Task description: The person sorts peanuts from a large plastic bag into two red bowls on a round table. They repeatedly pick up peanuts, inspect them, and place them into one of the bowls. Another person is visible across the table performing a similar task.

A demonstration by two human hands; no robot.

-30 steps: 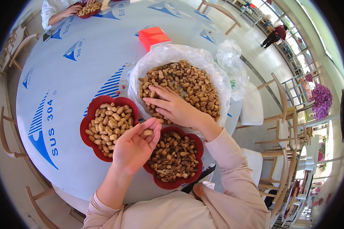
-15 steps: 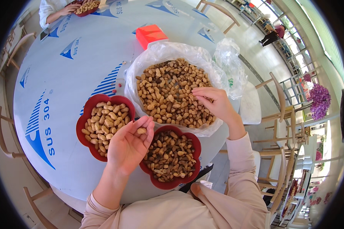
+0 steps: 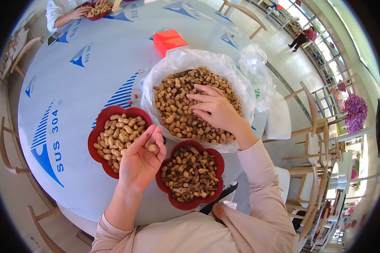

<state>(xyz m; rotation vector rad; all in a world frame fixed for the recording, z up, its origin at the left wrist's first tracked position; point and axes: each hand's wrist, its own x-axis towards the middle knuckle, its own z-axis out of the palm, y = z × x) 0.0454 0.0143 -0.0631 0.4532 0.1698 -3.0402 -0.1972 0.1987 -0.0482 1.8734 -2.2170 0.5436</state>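
My left hand point(image 3: 140, 159) is palm up between two red bowls, with one peanut point(image 3: 152, 147) held at its fingertips. The red bowl on the left point(image 3: 98, 126) holds pale peanuts in the shell. The red bowl on the right point(image 3: 185, 205) holds smaller, darker peanuts and shell bits. My right hand point(image 3: 214, 109) rests fingers spread on the heap of peanuts point(image 3: 177, 105) in a bowl lined with a clear plastic bag point(image 3: 190, 59); whether it grips any I cannot tell.
The round table point(image 3: 84, 76) is covered with white film printed in blue. An orange-red box point(image 3: 169, 41) lies beyond the bag. Another person's hands point(image 3: 78, 13) work at a red bowl at the far edge. Wooden chairs ring the table.
My right hand swung from the bag's left side out to the right, then back onto the middle of the heap. My left hand stayed between the red bowls with its peanut.
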